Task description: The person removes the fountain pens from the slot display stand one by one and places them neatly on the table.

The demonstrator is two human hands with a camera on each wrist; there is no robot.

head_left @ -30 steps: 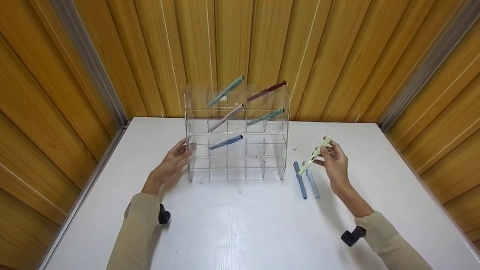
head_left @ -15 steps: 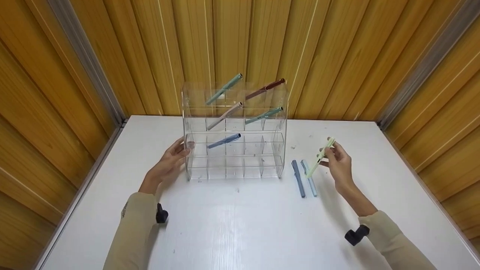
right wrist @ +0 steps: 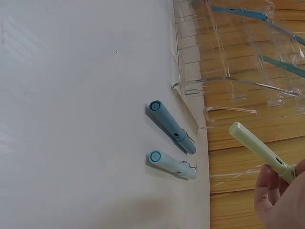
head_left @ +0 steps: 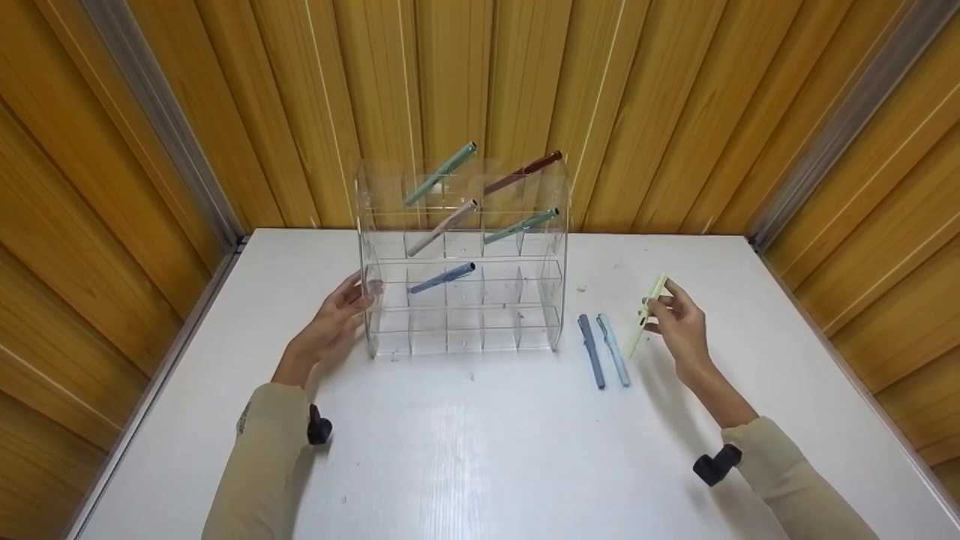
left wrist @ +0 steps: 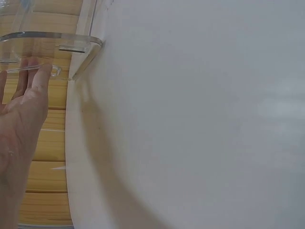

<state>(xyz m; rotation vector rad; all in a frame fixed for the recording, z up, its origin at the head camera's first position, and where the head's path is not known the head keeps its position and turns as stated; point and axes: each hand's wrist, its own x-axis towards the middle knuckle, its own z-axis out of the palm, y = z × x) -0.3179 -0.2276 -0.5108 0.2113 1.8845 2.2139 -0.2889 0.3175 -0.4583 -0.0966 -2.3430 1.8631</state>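
Observation:
A clear acrylic pen rack stands on the white table. My left hand holds its left side; in the left wrist view the fingertips show partly through the clear side panel. My right hand pinches a pale green pen between thumb and fingers, tilted above the table with its lower end pointing down. Beside it, a dark blue pen and a light blue pen lie side by side on the table, right of the rack.
Several pens lean in the rack: a teal pen and a dark red pen up top, a pink pen and a green pen below, a blue pen lower. A yellow wood-look wall rises behind the table.
The pale green pen has moved slightly right, away from over the two blue pens, and turned steeper in my right hand. My left hand stays at the rack's side. The head view has shifted a little.

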